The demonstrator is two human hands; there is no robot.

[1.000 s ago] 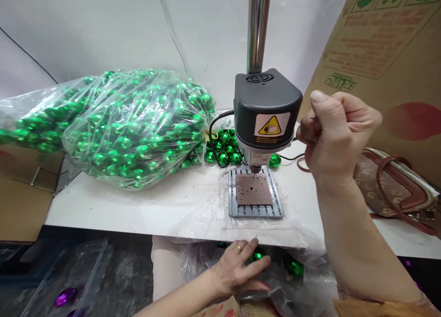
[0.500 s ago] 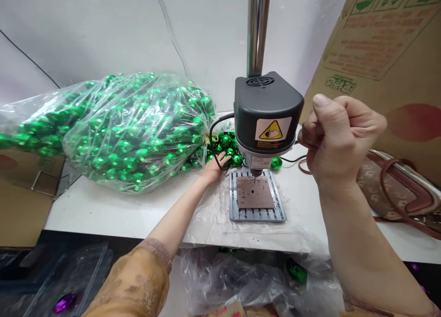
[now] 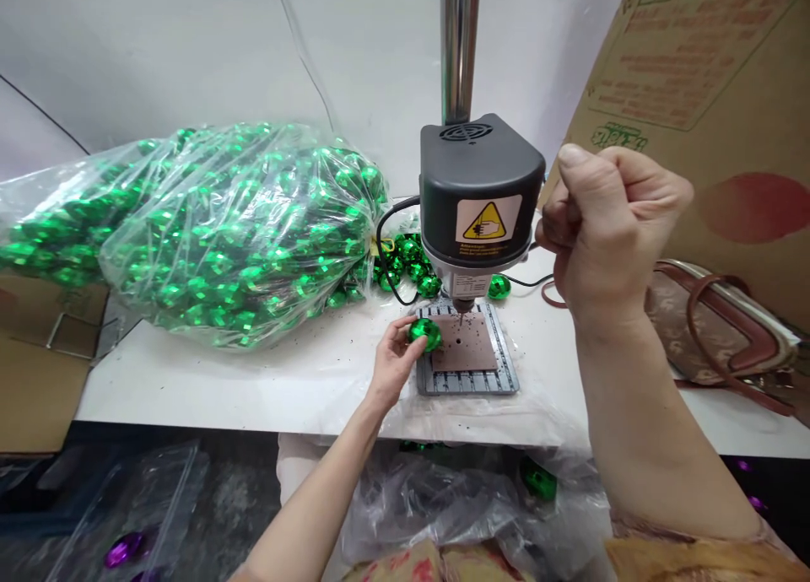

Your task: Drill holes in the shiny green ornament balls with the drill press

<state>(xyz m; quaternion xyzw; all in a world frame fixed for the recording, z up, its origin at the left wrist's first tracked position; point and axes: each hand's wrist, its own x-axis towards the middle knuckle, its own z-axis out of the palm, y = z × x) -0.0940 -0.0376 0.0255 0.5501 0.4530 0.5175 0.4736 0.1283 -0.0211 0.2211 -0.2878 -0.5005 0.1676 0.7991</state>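
My left hand (image 3: 393, 363) pinches a shiny green faceted ball (image 3: 425, 334) between thumb and fingers, at the left edge of the brown square board (image 3: 474, 354). That board, with a dark hole and scattered shavings, lies on the slotted metal base (image 3: 506, 379) of a small drill press (image 3: 484, 173). The drill bit (image 3: 461, 318) points down above the board, apart from the ball. My right hand (image 3: 613, 219) is a closed fist raised to the right of the black motor housing; whatever its fingers hold is hidden. Loose green balls (image 3: 411, 266) lie behind the base.
A big clear bag of green balls (image 3: 240, 236) lies on the left of the white table (image 3: 266, 388). At the right stand a cardboard box (image 3: 715, 135) and a brown handbag (image 3: 689, 329). Below the table edge hangs clear plastic (image 3: 436, 498).
My left hand has come back from the pile behind the drill press, bringing a green ball to the board's edge. The right fist keeps its pose, and the view has shifted slightly.
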